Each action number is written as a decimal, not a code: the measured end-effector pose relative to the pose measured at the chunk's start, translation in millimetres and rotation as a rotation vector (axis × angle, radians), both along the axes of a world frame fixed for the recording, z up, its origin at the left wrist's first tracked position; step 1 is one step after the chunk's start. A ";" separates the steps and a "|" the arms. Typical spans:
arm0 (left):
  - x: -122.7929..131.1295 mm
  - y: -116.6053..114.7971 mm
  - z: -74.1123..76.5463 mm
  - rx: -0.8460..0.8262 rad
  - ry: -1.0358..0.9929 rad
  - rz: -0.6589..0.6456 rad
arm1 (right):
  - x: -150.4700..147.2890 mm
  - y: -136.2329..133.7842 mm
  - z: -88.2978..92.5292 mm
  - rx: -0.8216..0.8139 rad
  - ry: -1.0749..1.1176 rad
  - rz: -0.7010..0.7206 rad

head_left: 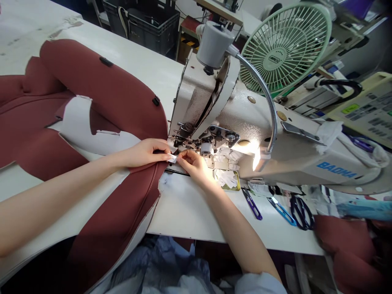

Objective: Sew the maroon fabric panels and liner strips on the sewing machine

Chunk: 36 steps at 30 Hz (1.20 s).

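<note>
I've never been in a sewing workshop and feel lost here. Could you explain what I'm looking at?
This single view comes from a camera worn on the person's head, looking forward and down. The bare left hand and bare right hand meet at a small white slip, pinched at their fingertips. Just beyond stands a white metal sewing machine with blue lettering. The large maroon padded cover spreads leftward under the left hand. On the smooth white table, right of the hands, lie purple-handled snips, blue-handled snips and black-handled scissors.
</note>
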<state>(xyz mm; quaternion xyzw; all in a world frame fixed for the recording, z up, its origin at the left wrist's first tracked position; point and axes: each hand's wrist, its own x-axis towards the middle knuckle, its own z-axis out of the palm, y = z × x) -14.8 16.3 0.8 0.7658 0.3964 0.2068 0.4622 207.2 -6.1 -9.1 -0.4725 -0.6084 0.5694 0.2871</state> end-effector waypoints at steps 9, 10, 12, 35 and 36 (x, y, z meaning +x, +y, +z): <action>0.8 -3.0 3.8 0.121 0.155 0.066 | -6.4 3.5 2.7 0.010 -0.171 -0.066; 1.3 -2.7 5.3 0.162 0.225 0.101 | -8.0 4.7 5.4 -0.006 -0.217 -0.071; 3.7 -1.5 8.1 0.274 0.376 0.159 | -11.5 7.8 10.6 -0.039 -0.319 -0.074; 18.8 -12.5 -6.3 1.151 0.620 0.202 | -32.3 10.5 4.4 0.192 -0.756 -0.246; 17.2 -9.9 -6.3 1.159 0.610 0.184 | -32.1 10.6 4.4 0.190 -0.755 -0.244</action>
